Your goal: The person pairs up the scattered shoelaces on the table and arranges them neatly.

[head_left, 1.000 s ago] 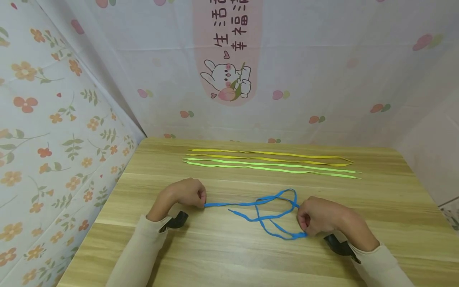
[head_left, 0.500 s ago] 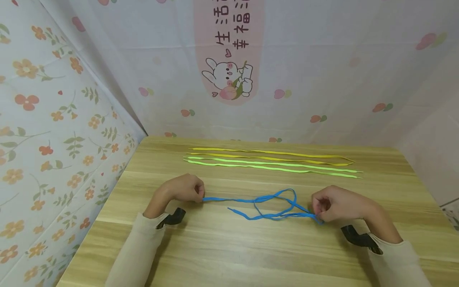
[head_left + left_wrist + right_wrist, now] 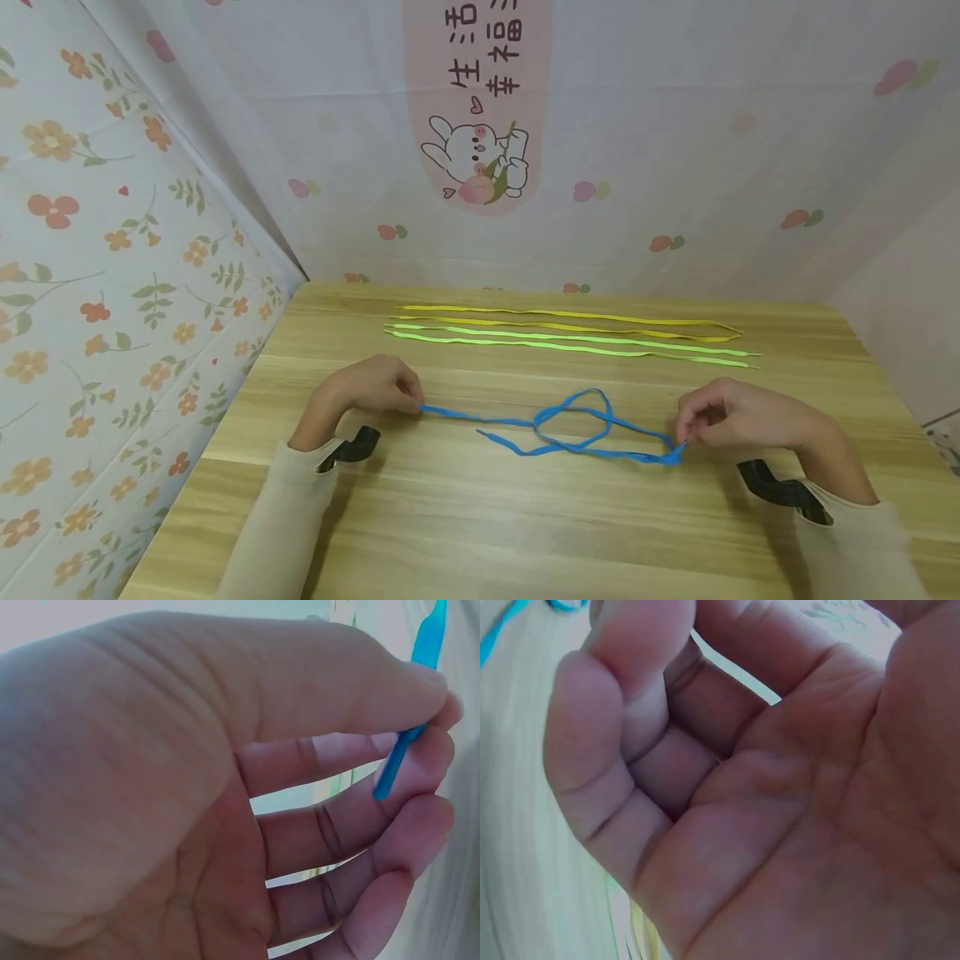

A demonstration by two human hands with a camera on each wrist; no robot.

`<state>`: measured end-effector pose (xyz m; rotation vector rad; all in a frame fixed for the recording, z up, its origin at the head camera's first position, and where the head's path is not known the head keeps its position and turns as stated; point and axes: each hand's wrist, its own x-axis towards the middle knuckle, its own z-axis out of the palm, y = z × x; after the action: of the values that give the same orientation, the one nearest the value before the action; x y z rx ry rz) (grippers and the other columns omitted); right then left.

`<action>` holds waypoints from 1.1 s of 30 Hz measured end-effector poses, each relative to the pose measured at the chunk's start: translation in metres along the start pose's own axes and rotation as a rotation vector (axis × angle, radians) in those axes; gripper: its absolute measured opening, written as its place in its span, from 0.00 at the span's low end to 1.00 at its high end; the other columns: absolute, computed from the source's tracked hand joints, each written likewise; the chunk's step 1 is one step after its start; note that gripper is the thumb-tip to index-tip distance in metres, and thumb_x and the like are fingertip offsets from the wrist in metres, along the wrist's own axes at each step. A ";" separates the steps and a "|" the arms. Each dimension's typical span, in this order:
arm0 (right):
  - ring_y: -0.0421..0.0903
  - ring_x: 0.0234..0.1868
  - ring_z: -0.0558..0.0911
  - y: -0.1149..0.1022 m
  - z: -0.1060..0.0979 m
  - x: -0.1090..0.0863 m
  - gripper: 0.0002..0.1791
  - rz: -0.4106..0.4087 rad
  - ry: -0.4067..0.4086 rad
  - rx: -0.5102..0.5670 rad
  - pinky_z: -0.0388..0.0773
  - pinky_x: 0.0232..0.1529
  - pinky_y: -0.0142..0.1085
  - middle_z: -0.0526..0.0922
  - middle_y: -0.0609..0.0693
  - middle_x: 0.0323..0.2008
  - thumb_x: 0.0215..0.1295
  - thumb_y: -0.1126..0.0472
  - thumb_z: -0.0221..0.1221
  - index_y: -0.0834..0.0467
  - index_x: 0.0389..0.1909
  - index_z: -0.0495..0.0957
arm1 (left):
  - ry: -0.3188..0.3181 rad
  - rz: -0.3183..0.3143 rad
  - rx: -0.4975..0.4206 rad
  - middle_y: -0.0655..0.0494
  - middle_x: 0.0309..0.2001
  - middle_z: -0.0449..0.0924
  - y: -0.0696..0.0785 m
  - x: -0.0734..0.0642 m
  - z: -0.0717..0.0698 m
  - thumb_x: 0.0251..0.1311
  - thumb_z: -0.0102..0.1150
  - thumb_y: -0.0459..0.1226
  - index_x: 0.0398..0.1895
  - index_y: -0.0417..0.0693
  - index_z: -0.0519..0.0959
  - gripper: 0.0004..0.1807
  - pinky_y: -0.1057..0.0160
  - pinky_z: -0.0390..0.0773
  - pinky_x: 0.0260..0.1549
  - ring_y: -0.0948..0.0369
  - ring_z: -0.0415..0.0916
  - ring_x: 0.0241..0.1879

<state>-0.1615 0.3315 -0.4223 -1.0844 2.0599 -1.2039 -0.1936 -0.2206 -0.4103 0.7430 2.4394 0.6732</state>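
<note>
A flat blue shoelace (image 3: 518, 451) lies looped and crossed over itself in the middle of the table, between the two hands. In the head view my left hand (image 3: 371, 385) pinches one end, and the lace runs nearly straight from there to the loops. The left wrist view shows the lace tip (image 3: 391, 771) sticking out between thumb and fingers. At the right side my right hand (image 3: 753, 412) pinches a folded part of the same lace by the fingertips. Its other tip lies loose, pointing left. In the right wrist view the pinched part is hidden behind the fingers.
Beyond the hands, yellow shoelaces (image 3: 525, 312) and light green shoelaces (image 3: 525, 335) lie stretched side by side across the wooden table (image 3: 465, 525). A printed cloth (image 3: 675, 150) hangs behind the table, and a floral cloth (image 3: 112, 333) hangs at the left.
My right hand has moved right and slightly away from me, drawing the blue shoelace's right-hand loops along and narrowing them. The left hand has shifted slightly left and away, still pinching its end.
</note>
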 end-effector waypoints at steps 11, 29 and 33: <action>0.49 0.38 0.81 0.006 -0.021 -0.038 0.11 0.224 0.061 0.041 0.80 0.40 0.38 0.86 0.56 0.38 0.81 0.74 0.56 0.60 0.41 0.85 | -0.016 -0.063 -0.051 0.65 0.31 0.82 -0.006 -0.010 -0.009 0.65 0.71 0.34 0.30 0.50 0.90 0.05 0.60 0.76 0.39 0.63 0.74 0.33; 0.44 0.41 0.82 0.027 -0.025 -0.048 0.09 0.294 0.131 -0.033 0.80 0.44 0.33 0.86 0.50 0.39 0.83 0.72 0.56 0.64 0.43 0.85 | 0.028 -0.225 0.008 0.61 0.28 0.79 -0.012 -0.001 0.003 0.64 0.77 0.37 0.28 0.51 0.83 0.10 0.60 0.73 0.36 0.61 0.73 0.31; 0.44 0.40 0.81 0.026 -0.025 -0.046 0.09 0.309 0.126 -0.020 0.79 0.44 0.32 0.86 0.49 0.39 0.83 0.70 0.56 0.63 0.43 0.85 | 0.122 -0.176 0.058 0.60 0.32 0.82 0.005 0.005 0.007 0.64 0.78 0.37 0.34 0.51 0.84 0.08 0.58 0.77 0.38 0.60 0.76 0.34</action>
<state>-0.1646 0.3888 -0.4316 -0.6796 2.2390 -1.1194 -0.1910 -0.2122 -0.4143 0.5138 2.6074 0.5976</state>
